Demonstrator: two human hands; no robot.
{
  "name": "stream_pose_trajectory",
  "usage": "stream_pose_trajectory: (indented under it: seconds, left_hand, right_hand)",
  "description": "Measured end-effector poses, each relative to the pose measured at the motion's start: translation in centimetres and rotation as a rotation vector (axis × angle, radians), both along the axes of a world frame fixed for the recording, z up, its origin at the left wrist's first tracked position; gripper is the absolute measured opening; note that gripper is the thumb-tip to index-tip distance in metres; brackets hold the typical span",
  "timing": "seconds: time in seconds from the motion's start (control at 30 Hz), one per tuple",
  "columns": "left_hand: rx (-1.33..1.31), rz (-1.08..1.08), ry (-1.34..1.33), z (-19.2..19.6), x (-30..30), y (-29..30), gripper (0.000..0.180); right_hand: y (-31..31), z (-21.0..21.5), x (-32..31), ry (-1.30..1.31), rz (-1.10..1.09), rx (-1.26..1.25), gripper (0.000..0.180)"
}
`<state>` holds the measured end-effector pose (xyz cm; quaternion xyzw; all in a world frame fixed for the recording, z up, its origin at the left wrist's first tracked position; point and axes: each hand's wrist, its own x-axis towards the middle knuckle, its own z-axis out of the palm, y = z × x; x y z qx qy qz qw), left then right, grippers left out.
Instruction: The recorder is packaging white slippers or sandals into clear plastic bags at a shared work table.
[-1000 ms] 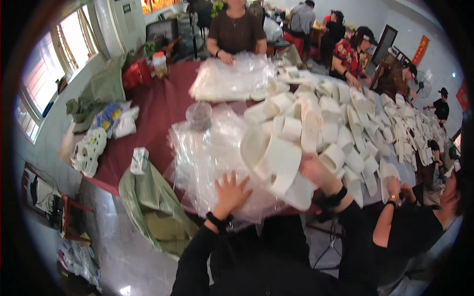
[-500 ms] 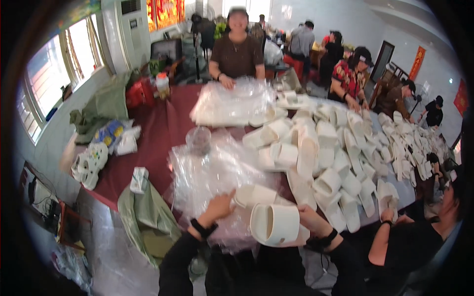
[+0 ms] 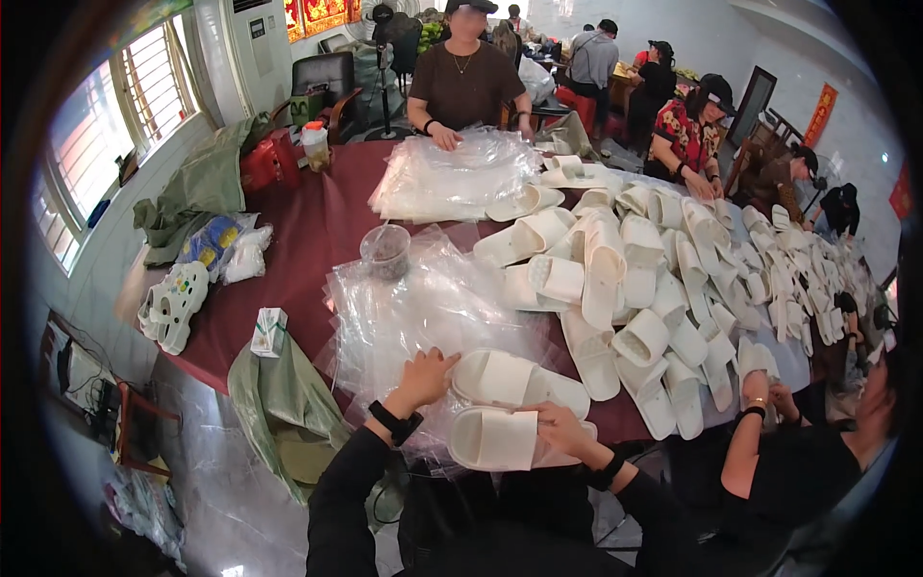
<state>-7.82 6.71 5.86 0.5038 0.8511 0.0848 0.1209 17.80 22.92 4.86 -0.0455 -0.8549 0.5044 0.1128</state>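
Head view: a pair of white foam slide slippers (image 3: 510, 409) is laid side by side at the near edge of the dark red table (image 3: 308, 240), right on top of a spread of clear plastic bags (image 3: 423, 308). The left hand (image 3: 426, 375) is rested with fingers spread loosely against the left end of the farther slipper, nothing clamped. The right hand (image 3: 561, 428) is laid on the right end of the nearer slipper, fingers curled over it, though a proper grip can't be told. A big heap of white slippers (image 3: 663, 279) is piled to the right. A small clear plastic cup (image 3: 386, 252) is stood farther back, left of that heap.
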Motion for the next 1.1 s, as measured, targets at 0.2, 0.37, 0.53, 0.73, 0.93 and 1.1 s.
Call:
stream_pose_trajectory:
  seconds: [0.2, 0.37, 0.53, 0.73, 0.93, 1.1]
  left_hand:
    - [0.008, 0.015, 0.019, -1.5, 0.3, 0.1, 0.049]
    - [0.006, 0.01, -0.009, -1.6, -0.5, 0.2, 0.052]
    - [-0.005, -0.08, -0.032, -1.7, -1.5, 0.2, 0.057]
    - [-0.075, -0.076, -0.04, -0.7, -1.0, 1.1, 0.065]
    - [0.003, -0.05, 0.023, -1.7, -1.3, 0.3, 0.075]
    - [-0.066, -0.04, 0.168, -0.4, -0.9, 0.0, 0.07]
  right_hand:
    - [-2.0, -0.5, -1.1, 0.149, -0.178, 0.178, 0.021]
    - [-3.1, -2.7, -2.9, 0.08, -0.637, 0.137, 0.017]
    - [-2.1, -2.7, -3.4, -0.044, -0.417, 0.524, 0.018]
    - [-1.6, 0.1, -2.4, 0.091, -0.449, 0.248, 0.026]
    - [-2.2, 4.9, 0.8, 0.327, -0.433, -0.416, 0.027]
    - [-2.8, 7.1, 2.2, 0.185, -0.131, -0.602, 0.031]
